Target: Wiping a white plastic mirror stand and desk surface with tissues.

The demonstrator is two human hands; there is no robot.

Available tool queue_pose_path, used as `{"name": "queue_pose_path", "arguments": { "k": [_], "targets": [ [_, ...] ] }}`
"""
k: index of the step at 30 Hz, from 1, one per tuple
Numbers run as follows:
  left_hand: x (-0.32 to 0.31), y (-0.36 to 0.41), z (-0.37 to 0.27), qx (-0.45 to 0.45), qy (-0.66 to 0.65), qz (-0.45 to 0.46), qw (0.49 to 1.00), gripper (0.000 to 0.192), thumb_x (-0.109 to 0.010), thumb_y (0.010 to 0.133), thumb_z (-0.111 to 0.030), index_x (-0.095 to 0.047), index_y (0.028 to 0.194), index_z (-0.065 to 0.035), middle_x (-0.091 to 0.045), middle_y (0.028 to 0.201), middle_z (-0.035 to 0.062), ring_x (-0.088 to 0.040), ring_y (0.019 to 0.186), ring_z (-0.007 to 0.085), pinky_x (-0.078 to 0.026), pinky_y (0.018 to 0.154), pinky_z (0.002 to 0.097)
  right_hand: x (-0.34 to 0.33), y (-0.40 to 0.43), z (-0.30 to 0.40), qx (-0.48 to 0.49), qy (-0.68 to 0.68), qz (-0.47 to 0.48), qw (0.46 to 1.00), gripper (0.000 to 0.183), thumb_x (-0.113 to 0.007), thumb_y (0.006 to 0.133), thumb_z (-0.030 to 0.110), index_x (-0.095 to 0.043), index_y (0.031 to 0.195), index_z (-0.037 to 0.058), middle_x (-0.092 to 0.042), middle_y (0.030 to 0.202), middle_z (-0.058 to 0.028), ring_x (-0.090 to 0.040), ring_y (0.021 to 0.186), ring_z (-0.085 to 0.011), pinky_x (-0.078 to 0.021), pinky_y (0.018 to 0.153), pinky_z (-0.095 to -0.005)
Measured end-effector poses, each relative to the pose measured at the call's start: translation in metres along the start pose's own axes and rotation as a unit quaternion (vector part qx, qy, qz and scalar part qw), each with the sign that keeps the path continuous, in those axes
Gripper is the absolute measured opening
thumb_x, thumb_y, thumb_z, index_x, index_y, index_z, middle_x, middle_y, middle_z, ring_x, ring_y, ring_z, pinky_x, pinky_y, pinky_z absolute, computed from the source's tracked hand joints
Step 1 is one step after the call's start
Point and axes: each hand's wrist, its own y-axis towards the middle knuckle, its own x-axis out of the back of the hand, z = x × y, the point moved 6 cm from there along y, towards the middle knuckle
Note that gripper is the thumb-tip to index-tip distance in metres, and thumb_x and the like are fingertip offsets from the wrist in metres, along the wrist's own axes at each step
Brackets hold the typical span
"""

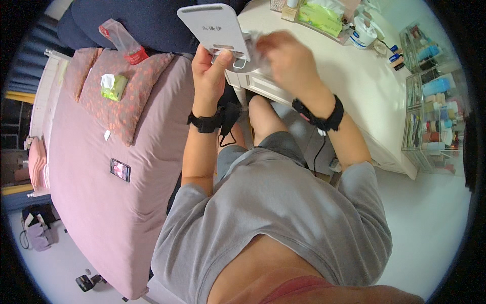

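Note:
My left hand (pixel 211 70) grips the lower end of a white plastic panel (pixel 214 24), apparently part of a folding device stand, with the thumb on its face. The panel is tilted up, bears dark writing and has a raised lip at its far end. A small white loop (pixel 239 64) sticks out at its near corner. Behind it shows a grey round piece (pixel 250 66), partly hidden and blurred. My right hand (pixel 292 60) is beside this piece with bent fingers, blurred by motion; whether it holds anything is unclear. Both wrists wear black straps.
To the right stands a white desk (pixel 341 87) with a tissue box (pixel 321 17), a wipes tub (pixel 362 36) and clear cosmetics drawers (pixel 433 110). On the left, a pink bed (pixel 152 212) bears a phone (pixel 120 170), a patterned pillow (pixel 125 95), a tissue pack (pixel 114 87) and a plastic bag (pixel 125 41).

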Motion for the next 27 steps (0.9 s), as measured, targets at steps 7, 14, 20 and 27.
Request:
{"name": "queue_pose_path", "arguments": {
  "k": [7,14,20,27],
  "targets": [
    [-0.004,0.002,-0.005,-0.004,0.012,-0.01,1.0,0.043,-0.057,0.087,-0.009,-0.043,0.126,0.0037,-0.047,0.13,0.0243,-0.046,0.123,0.03,-0.036,0.104,0.0398,-0.004,-0.013,0.018,0.073,0.04,0.047,0.995,0.014,-0.059,0.07,0.01,-0.063,0.082,0.0061,-0.061,0.088,-0.007,-0.06,0.087,-0.0248,-0.0514,0.07,-0.036],
    [0.0,0.001,-0.001,0.008,0.004,-0.013,1.0,0.045,-0.056,0.087,-0.008,-0.041,0.128,0.0042,-0.047,0.131,0.023,-0.046,0.123,0.0293,-0.035,0.105,0.0392,-0.005,-0.007,-0.005,-0.03,0.104,0.042,0.993,0.013,-0.061,0.067,0.012,-0.064,0.079,0.0087,-0.063,0.088,-0.0034,-0.059,0.09,-0.023,-0.0497,0.077,-0.0341],
    [-0.001,0.0,0.002,0.024,-0.006,0.022,0.999,0.045,-0.057,0.087,-0.009,-0.042,0.127,0.0051,-0.047,0.132,0.0232,-0.046,0.123,0.0295,-0.034,0.105,0.0392,-0.001,-0.006,-0.006,0.07,0.053,0.021,0.996,0.016,-0.059,0.065,0.01,-0.065,0.08,0.0077,-0.063,0.089,-0.0008,-0.057,0.092,-0.0255,-0.0467,0.08,-0.0346],
    [0.005,0.005,0.008,0.023,-0.004,0.003,1.0,0.046,-0.057,0.087,-0.009,-0.042,0.128,0.0046,-0.046,0.132,0.0239,-0.044,0.124,0.0298,-0.033,0.105,0.0399,-0.007,-0.021,0.016,0.066,0.125,0.017,0.99,0.015,-0.061,0.066,0.008,-0.066,0.081,0.0072,-0.063,0.089,-0.0028,-0.058,0.087,-0.0242,-0.0507,0.069,-0.0348]
  ]
}}
